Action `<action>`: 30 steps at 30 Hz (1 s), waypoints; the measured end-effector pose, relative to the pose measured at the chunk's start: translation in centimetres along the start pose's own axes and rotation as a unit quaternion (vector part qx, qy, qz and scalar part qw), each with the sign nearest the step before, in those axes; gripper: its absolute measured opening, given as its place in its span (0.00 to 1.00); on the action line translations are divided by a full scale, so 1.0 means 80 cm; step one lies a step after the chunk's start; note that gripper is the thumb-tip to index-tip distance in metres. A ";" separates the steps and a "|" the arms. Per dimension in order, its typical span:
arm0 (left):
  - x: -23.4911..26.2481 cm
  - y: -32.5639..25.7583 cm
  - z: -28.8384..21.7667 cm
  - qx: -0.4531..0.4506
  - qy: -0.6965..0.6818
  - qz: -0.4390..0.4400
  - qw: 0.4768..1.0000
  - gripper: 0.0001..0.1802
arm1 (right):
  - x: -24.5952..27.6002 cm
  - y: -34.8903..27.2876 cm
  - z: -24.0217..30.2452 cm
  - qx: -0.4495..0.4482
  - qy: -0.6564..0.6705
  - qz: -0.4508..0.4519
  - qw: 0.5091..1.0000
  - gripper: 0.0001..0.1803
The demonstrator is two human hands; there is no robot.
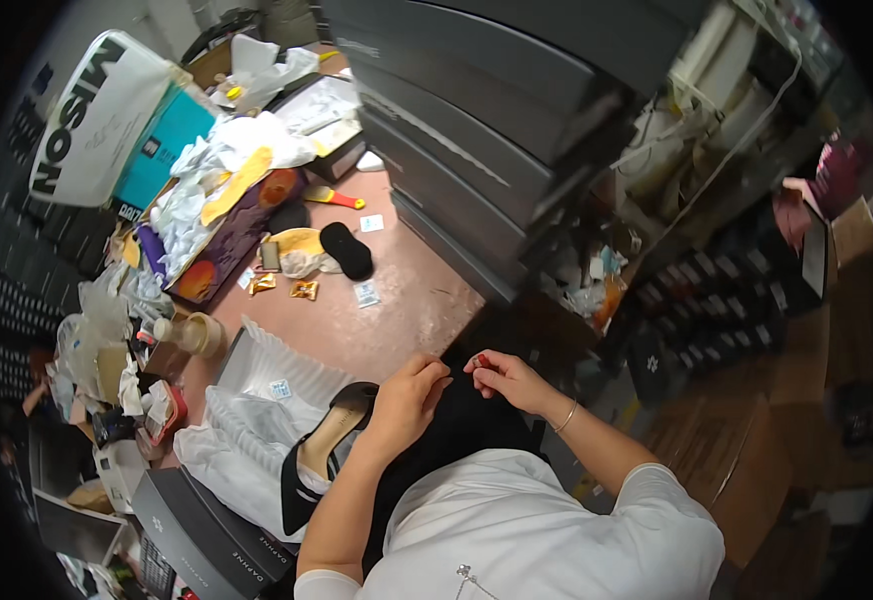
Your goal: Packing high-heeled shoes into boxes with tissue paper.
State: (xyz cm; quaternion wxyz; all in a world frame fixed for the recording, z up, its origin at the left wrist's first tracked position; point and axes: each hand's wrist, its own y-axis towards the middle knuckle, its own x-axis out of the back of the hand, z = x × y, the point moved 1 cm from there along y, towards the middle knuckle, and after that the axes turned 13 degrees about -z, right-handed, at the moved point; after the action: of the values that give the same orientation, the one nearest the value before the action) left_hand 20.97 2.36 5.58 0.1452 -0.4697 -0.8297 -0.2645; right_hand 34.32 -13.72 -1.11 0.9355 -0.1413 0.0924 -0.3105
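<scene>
White shirt point(527, 530) nearest; left hand point(415, 400), fingers pressed together — holding anything, we can't tell; right hand point(513, 380) seemingly pinching something red point(483, 361). Near left, white wrapping point(232, 425) probably cushions the black shoe point(331, 440).

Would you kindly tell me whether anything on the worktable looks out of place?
Perhaps the purple box: crumpled white paper heaps above its rim, and two gold-wrapped packets lie loose nearby, which looks untidy.
</scene>
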 end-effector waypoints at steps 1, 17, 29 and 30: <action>-0.009 0.004 -0.003 -0.010 0.027 0.038 0.999 0.07 | 0.008 -0.010 -0.010 0.002 0.025 -0.006 1.000 0.11; -0.027 0.010 -0.002 0.019 0.009 0.123 0.992 0.07 | 0.001 -0.005 -0.016 0.066 -0.118 -0.063 0.989 0.27; -0.022 0.010 -0.001 0.024 -0.004 0.132 0.991 0.07 | -0.007 0.001 -0.006 0.086 -0.128 -0.039 0.987 0.24; -0.021 0.010 -0.002 0.025 -0.004 0.133 0.991 0.07 | -0.008 0.002 -0.008 0.086 -0.127 -0.039 0.987 0.24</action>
State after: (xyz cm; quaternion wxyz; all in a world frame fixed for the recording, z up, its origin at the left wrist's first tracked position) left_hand 22.52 1.40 5.13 0.1871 -0.5730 -0.7669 -0.2201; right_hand 33.76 -13.35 -1.69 0.9356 -0.1024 -0.0594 -0.3328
